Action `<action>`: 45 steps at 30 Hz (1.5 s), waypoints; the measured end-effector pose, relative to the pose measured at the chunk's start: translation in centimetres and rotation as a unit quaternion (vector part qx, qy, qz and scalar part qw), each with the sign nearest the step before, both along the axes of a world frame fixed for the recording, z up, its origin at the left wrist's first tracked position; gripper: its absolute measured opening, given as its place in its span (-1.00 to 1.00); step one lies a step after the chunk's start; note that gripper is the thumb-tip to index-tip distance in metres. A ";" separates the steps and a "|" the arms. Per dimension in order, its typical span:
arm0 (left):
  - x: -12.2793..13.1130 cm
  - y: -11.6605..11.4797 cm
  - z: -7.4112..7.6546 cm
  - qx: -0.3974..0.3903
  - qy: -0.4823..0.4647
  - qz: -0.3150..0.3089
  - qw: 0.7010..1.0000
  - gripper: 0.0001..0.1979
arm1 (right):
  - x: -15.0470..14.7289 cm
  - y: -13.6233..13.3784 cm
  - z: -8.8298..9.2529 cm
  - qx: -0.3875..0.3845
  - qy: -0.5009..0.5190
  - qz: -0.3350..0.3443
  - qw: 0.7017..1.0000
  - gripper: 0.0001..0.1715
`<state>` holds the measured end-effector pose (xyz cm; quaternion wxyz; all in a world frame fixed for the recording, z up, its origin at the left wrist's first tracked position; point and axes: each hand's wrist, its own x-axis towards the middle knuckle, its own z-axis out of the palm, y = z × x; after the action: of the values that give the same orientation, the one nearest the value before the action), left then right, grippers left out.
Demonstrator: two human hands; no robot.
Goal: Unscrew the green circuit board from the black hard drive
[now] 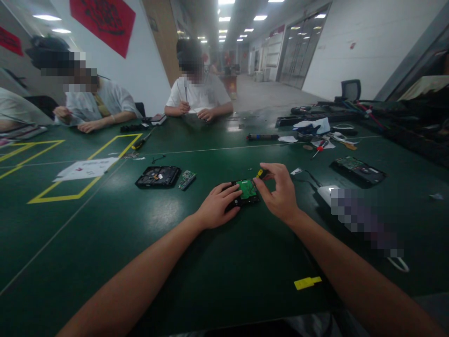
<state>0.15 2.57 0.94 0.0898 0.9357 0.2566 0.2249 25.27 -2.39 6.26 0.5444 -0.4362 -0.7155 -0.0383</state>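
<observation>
A black hard drive with a green circuit board point(248, 188) lies flat on the green table point(210, 262), in front of me. My left hand point(220, 204) rests on its left part, fingers spread over the edge of the board. My right hand point(278, 191) pinches a small screwdriver with a yellow and black handle point(261, 173) above the board's right side; its tip is too small to make out. Left of the drive lie a loose circuit board point(187, 179) and an opened black drive point(158, 177).
Another hard drive point(358, 171) and a long pixelated object point(365, 220) lie on the right. A yellow piece point(307, 283) is near the front edge. Tools and cables sit at the back right. People sit across the table, behind a screwdriver point(141, 142) and paper point(86, 169).
</observation>
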 end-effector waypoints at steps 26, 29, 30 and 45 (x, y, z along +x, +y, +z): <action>0.0 0.0 0.0 0.003 0.011 0.004 1.000 -0.37 | -0.1 0.0 -0.5 -0.029 0.009 0.002 1.000 -0.36; 0.1 0.0 0.1 0.003 0.011 0.002 1.000 -0.38 | 0.0 0.1 -0.4 -0.016 0.001 -0.014 1.000 -0.36; 0.1 0.0 0.1 0.004 0.011 0.002 1.000 -0.38 | 0.1 0.1 -0.4 -0.012 0.000 -0.018 1.000 -0.37; 0.0 0.0 0.0 -0.003 0.007 0.002 1.000 -0.37 | 0.3 0.4 -0.4 -0.027 0.000 -0.015 1.000 -0.32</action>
<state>0.18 2.56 0.97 0.0904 0.9364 0.2601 0.2177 25.54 -2.00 5.87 0.5319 -0.4613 -0.7096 -0.0265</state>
